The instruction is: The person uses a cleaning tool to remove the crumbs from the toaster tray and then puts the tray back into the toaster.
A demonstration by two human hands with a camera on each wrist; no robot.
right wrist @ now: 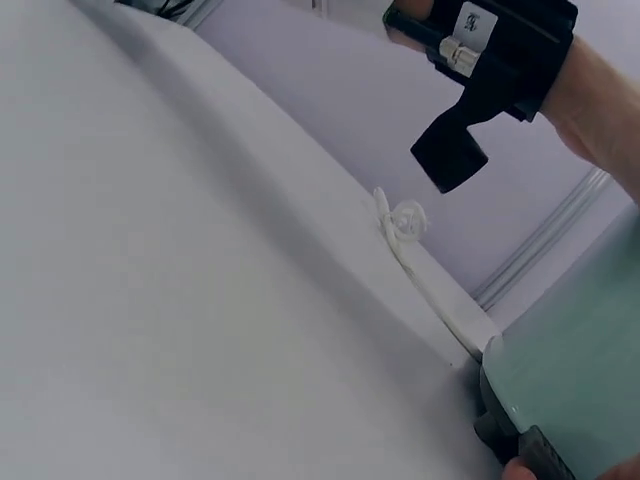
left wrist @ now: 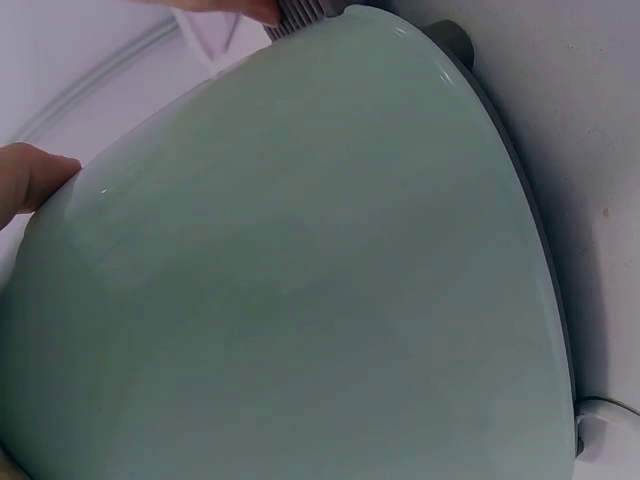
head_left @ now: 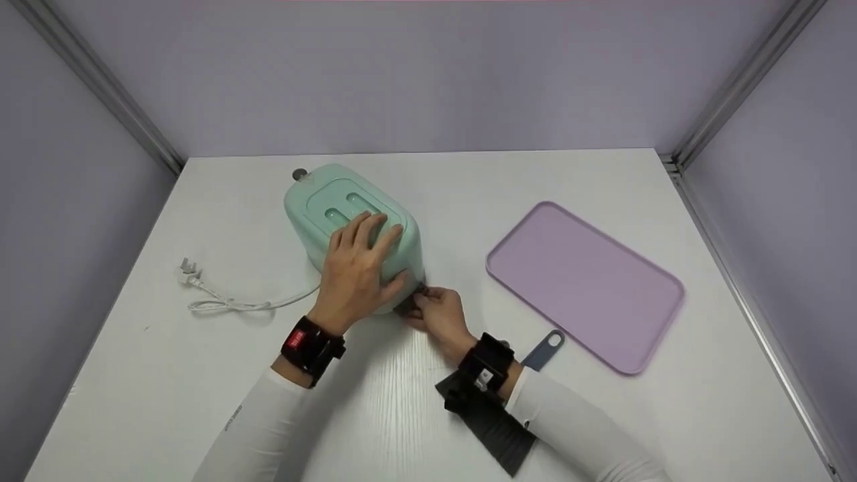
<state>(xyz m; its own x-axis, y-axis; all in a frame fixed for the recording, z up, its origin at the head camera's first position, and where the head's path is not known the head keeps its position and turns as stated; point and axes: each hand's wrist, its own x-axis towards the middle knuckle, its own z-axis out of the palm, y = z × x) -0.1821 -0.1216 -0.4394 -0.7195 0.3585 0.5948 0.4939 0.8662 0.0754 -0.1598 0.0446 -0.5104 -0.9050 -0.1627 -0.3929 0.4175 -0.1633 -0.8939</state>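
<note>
A mint-green toaster [head_left: 315,209] with two slots in its top stands left of the table's middle. My left hand [head_left: 355,271] rests on its top, fingers spread, the thumb toward the near end. At that near end, low down, my right hand [head_left: 440,318] pinches a dark grey ribbed part [left wrist: 298,14] between thumb and fingers. In the right wrist view this part [right wrist: 543,455] sits against the toaster's lower edge; fingers hide much of it. The toaster's green side [left wrist: 300,250] fills the left wrist view.
A white cord [head_left: 234,304] with a plug [head_left: 188,269] lies left of the toaster. On the right is a lilac tray [head_left: 589,288]. A dark spatula [head_left: 492,428] with a blue-grey handle lies under my right forearm. Walls [head_left: 415,80] stand behind and beside the table.
</note>
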